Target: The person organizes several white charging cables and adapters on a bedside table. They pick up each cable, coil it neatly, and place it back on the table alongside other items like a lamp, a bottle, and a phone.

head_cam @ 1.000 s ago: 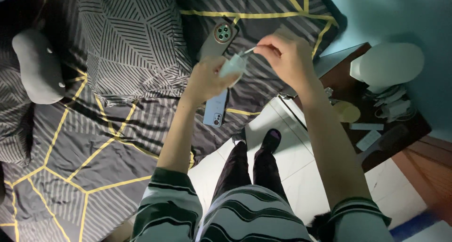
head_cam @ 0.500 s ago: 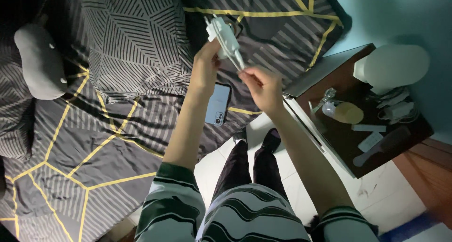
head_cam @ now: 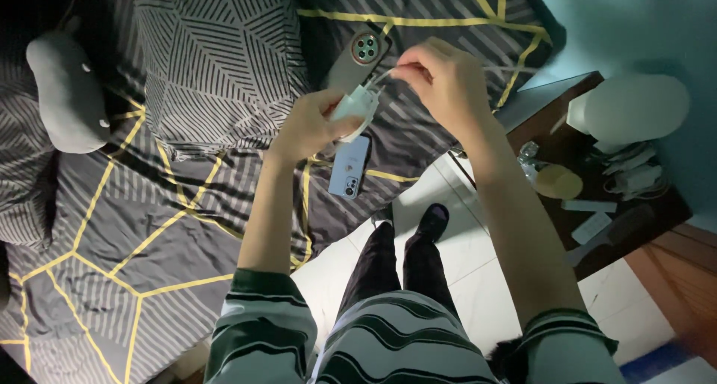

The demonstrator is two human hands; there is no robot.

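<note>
Only the head view here, looking straight down at the bed. The left hand [head_cam: 310, 126] has its grip wrapped around a white charger block [head_cam: 354, 106], held up over the bed [head_cam: 187, 227] at about chest height. The right hand [head_cam: 444, 78] is just to the right of it and a bit higher, fingertips pinched on the thin white cable [head_cam: 382, 76] coming off the block. So the cable runs from the block up and to the right into that pinch, its long axis slanted the same way, and the two hands are close but not touching. The right hand is the one nearer the cable's free end; I can't tell where the rest of the cable goes past the fingers.

Under the hands: a blue phone [head_cam: 349, 167] lying face down on the striped grey-and-yellow bedsheet, and a second phone with a round camera ring [head_cam: 357, 57] just above the block. Neither is in the way. A grey plush toy [head_cam: 67, 93] sits far left. On the right, a dark bedside counter [head_cam: 657, 205] holds a pale rounded lamp [head_cam: 635, 107], a yellowish round thing [head_cam: 559, 181] and small bits too dim to make out.
</note>
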